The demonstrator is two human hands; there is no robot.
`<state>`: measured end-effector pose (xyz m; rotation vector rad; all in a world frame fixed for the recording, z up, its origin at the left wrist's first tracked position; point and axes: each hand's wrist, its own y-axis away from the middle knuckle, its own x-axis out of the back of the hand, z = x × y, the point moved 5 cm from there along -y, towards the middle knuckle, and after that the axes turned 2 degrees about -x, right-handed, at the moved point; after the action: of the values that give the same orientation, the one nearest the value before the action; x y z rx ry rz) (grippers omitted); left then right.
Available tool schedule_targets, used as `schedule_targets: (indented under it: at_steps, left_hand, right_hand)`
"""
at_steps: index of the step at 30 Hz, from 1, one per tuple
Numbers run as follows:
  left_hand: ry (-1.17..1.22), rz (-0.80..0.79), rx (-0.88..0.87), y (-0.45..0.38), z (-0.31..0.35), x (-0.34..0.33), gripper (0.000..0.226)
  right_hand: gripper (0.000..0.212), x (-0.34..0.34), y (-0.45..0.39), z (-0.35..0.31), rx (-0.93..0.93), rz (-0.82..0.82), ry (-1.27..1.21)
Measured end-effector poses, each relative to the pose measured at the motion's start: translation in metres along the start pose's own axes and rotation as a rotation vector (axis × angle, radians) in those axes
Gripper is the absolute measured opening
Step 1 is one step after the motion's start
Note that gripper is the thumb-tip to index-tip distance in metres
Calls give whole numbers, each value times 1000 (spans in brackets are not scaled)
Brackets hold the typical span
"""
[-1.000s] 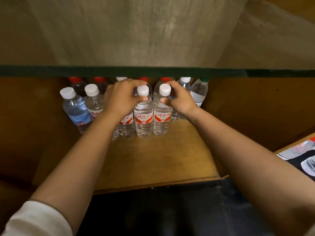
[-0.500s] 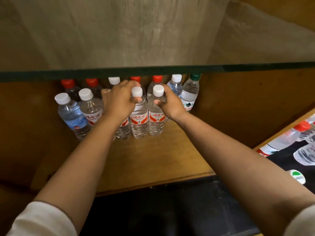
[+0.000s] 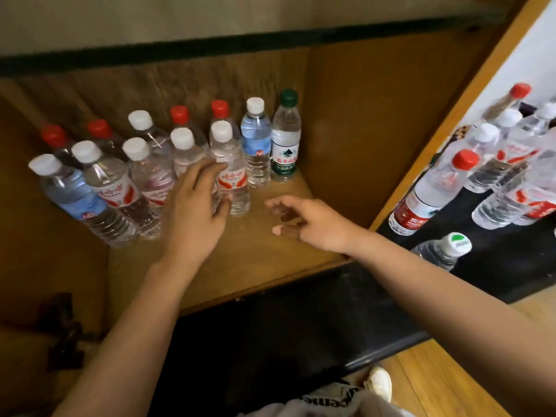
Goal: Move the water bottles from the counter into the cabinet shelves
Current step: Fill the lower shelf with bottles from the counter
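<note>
- So, about a dozen bottles (image 3: 229,164) stand on the shelf (image 3: 270,251).
- Your left hand (image 3: 195,206) and right hand (image 3: 313,224): fingers open, holding nothing.
- Several more wait on the table (image 3: 511,266).

Wooden cabinet interior (image 3: 346,109): brown grained back panel, plain side wall, dark-edged upper shelf (image 3: 180,52). Black counter surface (image 3: 301,320). Wood-plank floor (image 3: 445,383). Dim, warm light.

Likely a home or small storeroom: brown wooden cabinet (image 3: 346,121) with a plank shelf, stocked with rows of clear plastic water bottles (image 3: 228,164). More capped bottles (image 3: 433,188) on a dark counter (image 3: 496,260) alongside. Wooden floorboards (image 3: 451,380) below.
</note>
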<state>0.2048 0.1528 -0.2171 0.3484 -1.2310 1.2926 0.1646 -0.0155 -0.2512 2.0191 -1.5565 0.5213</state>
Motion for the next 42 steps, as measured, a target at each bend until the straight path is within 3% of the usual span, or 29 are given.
schedule_targets:
  at_steps: [3, 10, 16, 23, 26, 29, 33, 36, 38, 42]
  left_hand:
    - [172, -69, 37, 26, 31, -23, 41]
    - [380, -258, 22, 62, 128, -74, 22]
    - [520, -412, -89, 70, 238, -107, 20]
    - [643, -566, -220, 69, 356, -160, 22]
    - [693, -590, -180, 56, 392, -196, 26]
    - [772, -558, -90, 30, 420, -236, 45]
    - [830, -449, 60, -15, 440, -281, 66]
    - [817, -344, 80, -48, 451, -300, 74]
    - [789, -329, 88, -66, 459, -311, 77]
    - [827, -441, 90, -86, 473, -329, 56]
  right_hand:
    - [40, 11, 47, 21, -15, -66, 57]
    - [30, 75, 151, 68, 29, -9, 22]
    - [20, 140, 219, 126, -15, 149, -30]
    - [16, 200, 272, 221, -188, 349, -174]
    - [15, 219, 283, 259, -251, 396, -168]
    - [15, 245, 291, 293, -320, 500, -142]
    - [16, 287, 308, 331, -417, 767, -149]
    - [36, 323, 331, 353, -482, 1139, -139]
    - [59, 344, 340, 370, -551, 1262, -141]
    - [103, 366, 324, 403, -583, 1002, -433]
